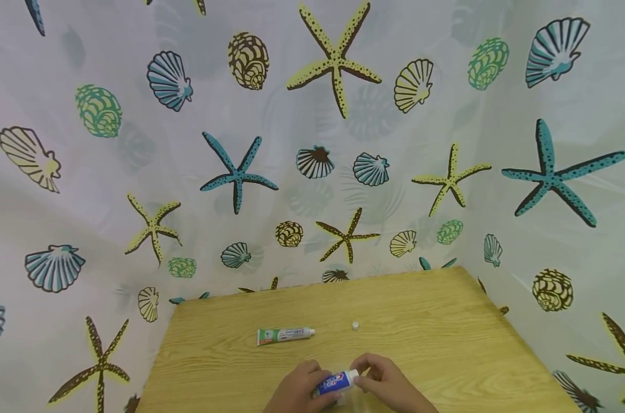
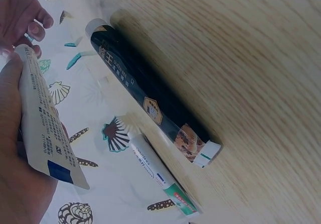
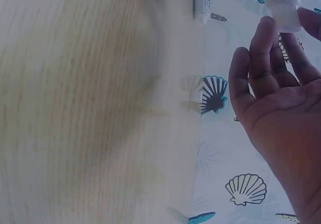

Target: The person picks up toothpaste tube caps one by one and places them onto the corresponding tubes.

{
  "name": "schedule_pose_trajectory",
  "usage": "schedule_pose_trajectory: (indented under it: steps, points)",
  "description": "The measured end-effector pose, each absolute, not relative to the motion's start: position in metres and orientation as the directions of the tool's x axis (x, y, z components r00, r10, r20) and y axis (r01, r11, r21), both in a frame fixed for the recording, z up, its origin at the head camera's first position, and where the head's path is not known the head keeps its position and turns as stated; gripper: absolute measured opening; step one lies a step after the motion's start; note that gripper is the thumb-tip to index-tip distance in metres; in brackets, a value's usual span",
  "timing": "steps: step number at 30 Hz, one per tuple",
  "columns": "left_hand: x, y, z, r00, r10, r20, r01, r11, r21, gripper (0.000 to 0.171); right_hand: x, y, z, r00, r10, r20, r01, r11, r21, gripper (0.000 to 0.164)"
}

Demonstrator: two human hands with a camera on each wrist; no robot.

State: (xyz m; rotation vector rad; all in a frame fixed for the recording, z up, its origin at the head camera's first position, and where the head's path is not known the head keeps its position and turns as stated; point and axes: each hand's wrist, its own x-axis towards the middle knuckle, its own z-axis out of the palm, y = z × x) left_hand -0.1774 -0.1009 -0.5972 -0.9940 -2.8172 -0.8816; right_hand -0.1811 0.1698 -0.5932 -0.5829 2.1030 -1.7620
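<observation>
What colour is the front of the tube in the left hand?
Mostly blue, with white and red on the tube; best seen in the head view.

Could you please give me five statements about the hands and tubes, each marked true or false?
1. The left hand holds a blue-and-white tube. True.
2. The right hand lies flat on the table. False: its fingers are curled at the held tube's white cap.
3. A dark tube lies on the table. True.
4. The green-and-white tube stands upright. False: it lies on its side.
5. In the head view, a small white piece lies right of the green-and-white tube. True.
</observation>
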Motion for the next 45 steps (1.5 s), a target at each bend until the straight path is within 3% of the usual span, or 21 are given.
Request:
schedule_pose_trajectory:
  steps: [11,17,26,45]
  points:
    - [-0.1758,-0.1013,-0.5958,-0.807,0.564,0.175,0.561,0.638,0.527,0.042,-0.1810,0.1690,-0.5934,-0.864,-0.503,-0.005,-0.107,0.192,-0.976,0.024]
    - [-0.1765,-0.1008,-0.5968,-0.792,0.580,0.188,0.583,0.629,0.514,0.039,-0.1805,0.1702,-0.5933,-0.855,-0.518,0.035,-0.130,0.147,-0.981,0.028]
    - [-0.1753,-0.0989,-0.5955,-0.823,0.558,0.104,0.512,0.650,0.561,0.038,-0.1795,0.1718,-0.5924,-0.834,-0.551,0.037,-0.133,0.136,-0.982,0.027]
    - [-0.1764,-0.0979,-0.6028,-0.786,0.578,0.219,0.604,0.644,0.469,0.036,-0.1800,0.1656,-0.6015,-0.872,-0.489,0.002,-0.104,0.183,-0.978,0.025]
